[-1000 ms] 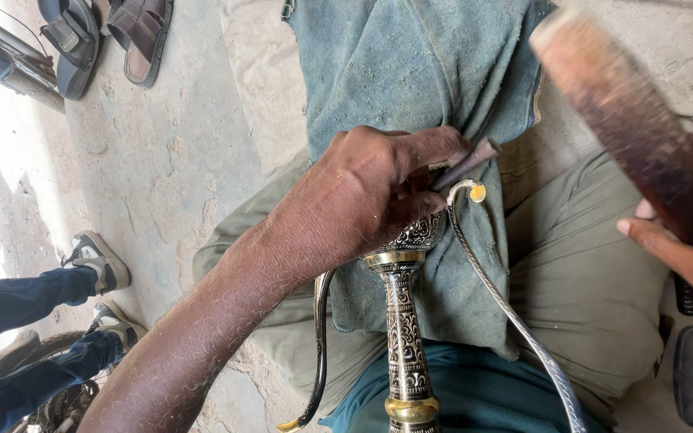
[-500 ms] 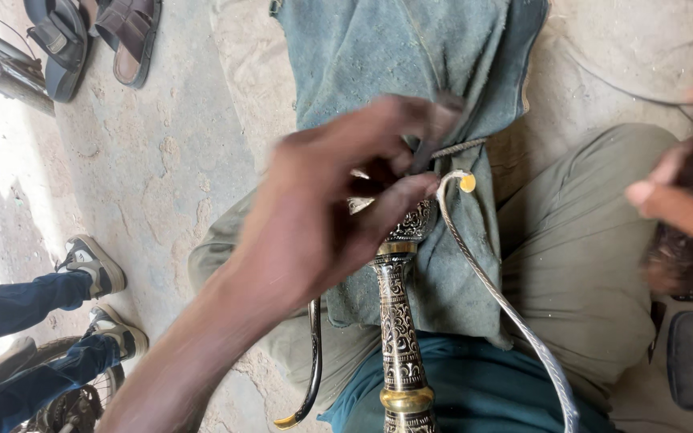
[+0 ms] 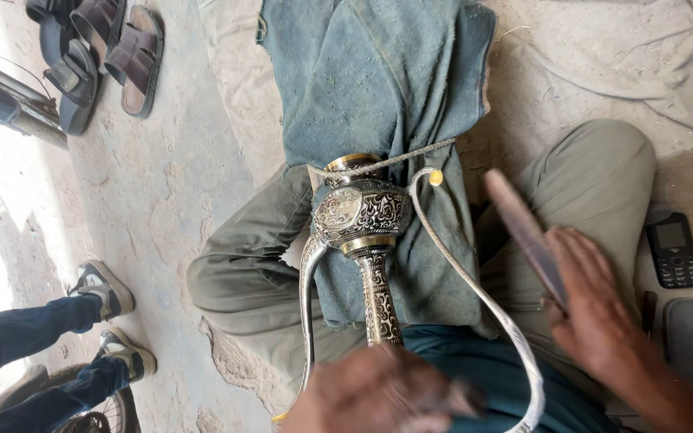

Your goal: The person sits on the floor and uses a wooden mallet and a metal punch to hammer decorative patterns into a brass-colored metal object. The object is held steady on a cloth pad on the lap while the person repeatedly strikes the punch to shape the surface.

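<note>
Metal vessel [image 3: 360,215]: I see an engraved silver-and-black piece with a round body and a slim stem, lying across my lap on a blue-grey cloth [image 3: 378,88], its brass-rimmed mouth pointing away from me.
Stem: it runs from the round body toward me and disappears under my left hand.
Handles: two thin curved metal arms loop out from the body, one [image 3: 308,297] on the left side, the other [image 3: 483,301] sweeping wide to the right and ending low near my waist.
Cord [image 3: 387,163]: a twisted cord crosses the vessel's neck just below the rim, lying on the cloth.
Left hand [image 3: 378,393]: it sits at the bottom edge, blurred, over the lower end of the stem; the fingers look curled together, but I cannot tell whether they actually clamp the stem.
Right hand [image 3: 603,313]: it rests over my right thigh, fingers closed around one end of a flat dark tool [image 3: 525,232].
Flat dark tool: it slants up and left from that hand, its free end close to the wide handle, not touching the vessel.
Legs: my olive trousers [image 3: 595,176] are folded under the cloth.
Ground: sandals [image 3: 106,56] lie top left, a small phone [image 3: 672,250] lies at the right, and another person's shoes [image 3: 106,289] and blue jeans show at the left.
</note>
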